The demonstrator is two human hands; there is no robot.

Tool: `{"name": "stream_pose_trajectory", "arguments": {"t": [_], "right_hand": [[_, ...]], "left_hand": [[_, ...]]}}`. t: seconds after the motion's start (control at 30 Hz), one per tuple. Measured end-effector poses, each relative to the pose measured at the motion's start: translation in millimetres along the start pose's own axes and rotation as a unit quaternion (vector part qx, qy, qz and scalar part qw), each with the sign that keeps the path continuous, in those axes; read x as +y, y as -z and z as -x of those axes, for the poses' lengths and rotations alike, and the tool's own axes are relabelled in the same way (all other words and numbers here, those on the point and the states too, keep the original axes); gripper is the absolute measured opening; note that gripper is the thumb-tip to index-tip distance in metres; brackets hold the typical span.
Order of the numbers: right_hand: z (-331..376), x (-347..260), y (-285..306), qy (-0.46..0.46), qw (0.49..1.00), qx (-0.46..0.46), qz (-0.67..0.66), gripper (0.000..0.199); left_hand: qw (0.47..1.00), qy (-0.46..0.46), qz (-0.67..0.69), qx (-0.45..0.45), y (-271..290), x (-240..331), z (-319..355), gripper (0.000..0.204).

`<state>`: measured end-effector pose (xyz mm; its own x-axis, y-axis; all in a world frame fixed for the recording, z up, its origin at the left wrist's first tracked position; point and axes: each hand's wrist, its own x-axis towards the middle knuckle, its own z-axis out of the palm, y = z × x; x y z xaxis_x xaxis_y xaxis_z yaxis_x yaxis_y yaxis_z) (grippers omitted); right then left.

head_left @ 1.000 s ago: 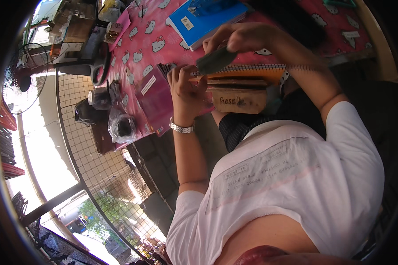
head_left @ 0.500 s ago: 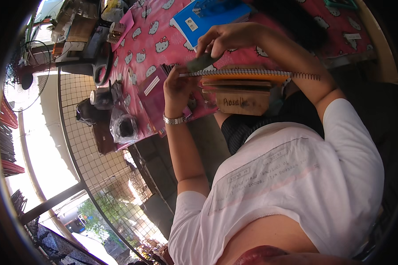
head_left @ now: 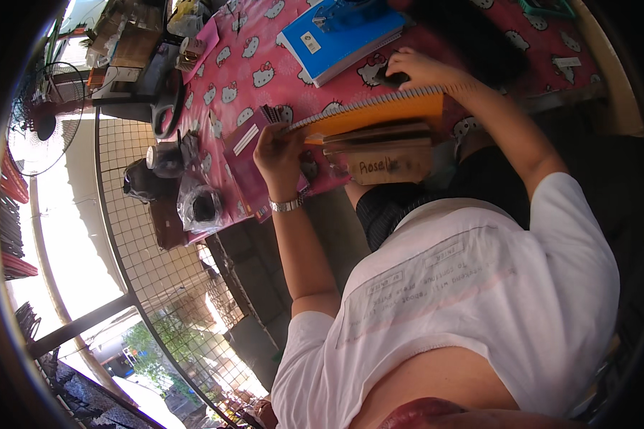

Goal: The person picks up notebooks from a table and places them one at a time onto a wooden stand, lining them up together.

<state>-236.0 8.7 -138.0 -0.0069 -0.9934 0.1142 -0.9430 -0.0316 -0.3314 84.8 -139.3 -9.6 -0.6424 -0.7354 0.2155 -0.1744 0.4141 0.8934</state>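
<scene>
A spiral notebook with an orange cover is held up on edge, its coil running along the top. My left hand has its fingers closed on the notebook's left end. Beyond the coil, towards the notebook's right end, my right hand grips a small dark grey-green thing, whose kind I cannot make out. Just on my side of the notebook are brown cardboard-like pieces with handwriting on the front one, close above my lap.
A pink patterned tablecloth covers the table. On it lie a thick blue book, a long black item and a purple folder. Plastic-wrapped items sit at the left edge; a fan stands farther left.
My right hand has moved right, away from my left hand, carrying the dark thing. The notebook has tilted, so more of its orange cover shows. My left hand has shifted slightly nearer.
</scene>
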Motion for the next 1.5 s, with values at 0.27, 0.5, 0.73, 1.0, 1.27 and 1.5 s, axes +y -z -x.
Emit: {"name": "stream_pose_trajectory", "arguments": {"t": [0.27,0.5,0.73,1.0,1.27,1.5], "right_hand": [[146.4,-45.1,-20.3,-0.241,0.949,0.108,0.172,0.064],[100.6,-109.9,67.1,-0.161,0.84,0.483,-0.188,0.043],[-2.4,-224.3,65.2,0.079,0.929,0.283,-0.225,0.051],[-35.8,-246.5,40.6,0.026,0.952,0.271,-0.139,0.043],[-54.5,-256.2,39.4,-0.1,0.75,0.024,-0.654,0.046],[-95.2,-294.6,65.7,-0.002,0.869,-0.094,-0.487,0.051]], "left_hand": [[0.991,0.037,0.122,0.041,23.9,-9.2,24.8,0.015],[0.986,-0.01,0.167,-0.008,28.6,-23.8,9.6,0.014],[0.989,-0.016,0.146,-0.028,31.7,-33.3,2.8,0.013],[0.993,-0.064,0.026,0.092,13.0,-42.5,11.8,0.026],[0.973,-0.147,0.028,0.177,13.2,-42.8,6.2,0.025],[0.869,-0.257,-0.321,0.276,125.8,5.9,6.8,0.012]]}}
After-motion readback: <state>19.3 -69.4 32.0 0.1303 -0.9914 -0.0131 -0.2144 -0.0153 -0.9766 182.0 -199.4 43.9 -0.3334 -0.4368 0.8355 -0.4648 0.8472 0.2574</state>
